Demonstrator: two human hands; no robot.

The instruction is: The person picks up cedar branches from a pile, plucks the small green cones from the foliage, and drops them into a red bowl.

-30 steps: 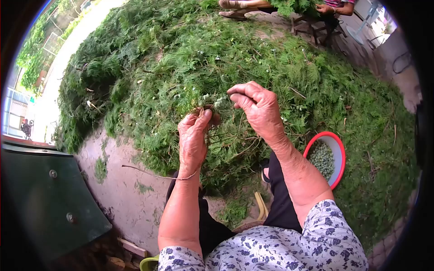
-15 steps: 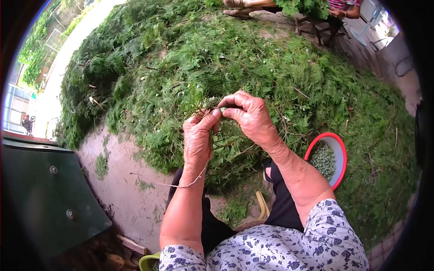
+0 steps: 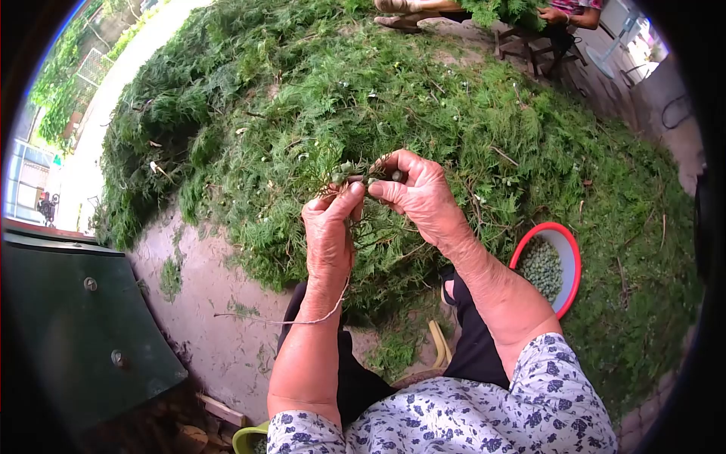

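Left of bowl (image 3: pixel 578 265), my left hand (image 3: pixel 327 228) pinches sprig (image 3: pixel 321 166), right hand (image 3: pixel 425 195) its cones (image 3: pixel 397 175). Likely light, springy; best held low.

A loose pale blouse (image 3: pixel 454 416) with small dark blue-grey flower-like blotches is worn, spread broadly between 5 and 6 o'clock. Its short sleeves are printed alike, the left sleeve (image 3: pixel 302 433) being seen between 6 and 7 o'clock, the right sleeve (image 3: pixel 556 371) near 4 o'clock. Plain black trousers (image 3: pixel 480 337) are worn below. Both the left hand (image 3: pixel 330 216) and the right hand (image 3: pixel 420 193) are left bare.
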